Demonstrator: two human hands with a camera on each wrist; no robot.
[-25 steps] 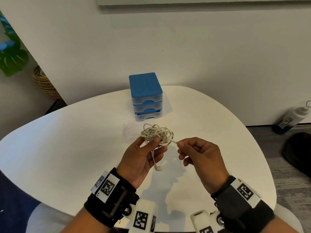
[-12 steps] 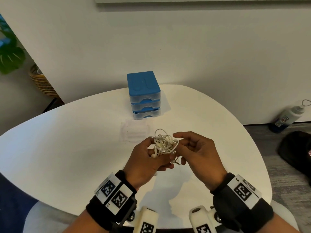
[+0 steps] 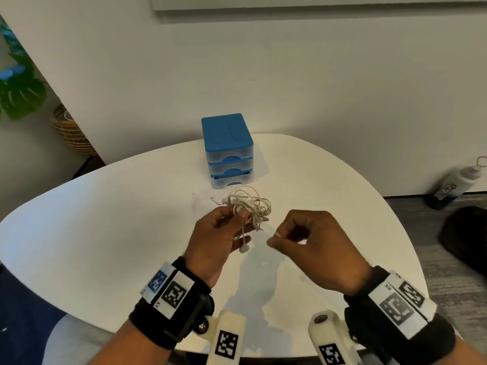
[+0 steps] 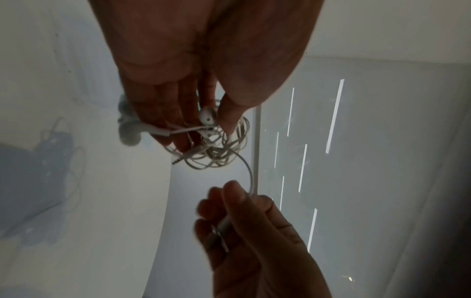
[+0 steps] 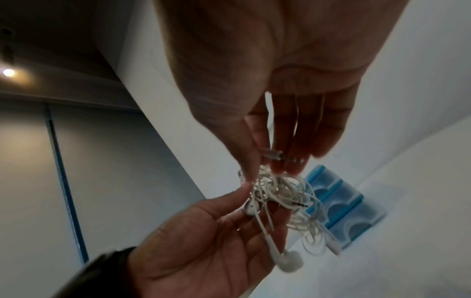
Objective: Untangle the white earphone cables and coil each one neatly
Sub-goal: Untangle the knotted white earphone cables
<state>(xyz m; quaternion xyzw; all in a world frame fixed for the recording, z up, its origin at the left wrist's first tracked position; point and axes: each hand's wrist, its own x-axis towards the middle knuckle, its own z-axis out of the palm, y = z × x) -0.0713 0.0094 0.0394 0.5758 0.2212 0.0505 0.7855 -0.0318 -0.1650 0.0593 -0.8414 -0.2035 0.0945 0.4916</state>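
Note:
A tangled wad of white earphone cables point(image 3: 249, 206) point(image 4: 216, 149) point(image 5: 282, 193) is held above the white table point(image 3: 105, 219). My left hand point(image 3: 232, 222) pinches the wad between thumb and fingers, palm up. One earbud point(image 3: 243, 248) point(image 5: 289, 262) dangles below that hand; another earbud point(image 4: 206, 117) sits between its fingers. My right hand point(image 3: 276, 239) point(image 4: 229, 201) pinches a plug end point(image 5: 274, 155) of one cable. A strand point(image 4: 249, 171) runs from it to the wad.
A small blue three-drawer organiser point(image 3: 228, 151) stands on the table just behind the wad. A bottle point(image 3: 456, 185) and a dark bag point(image 3: 466, 233) lie on the floor at right. A plant point(image 3: 18, 93) and basket point(image 3: 71, 130) are at left.
My right hand has drawn back from the wad to the right, pulling one cable end out. The left hand has turned palm up and lifted the wad slightly farther away.

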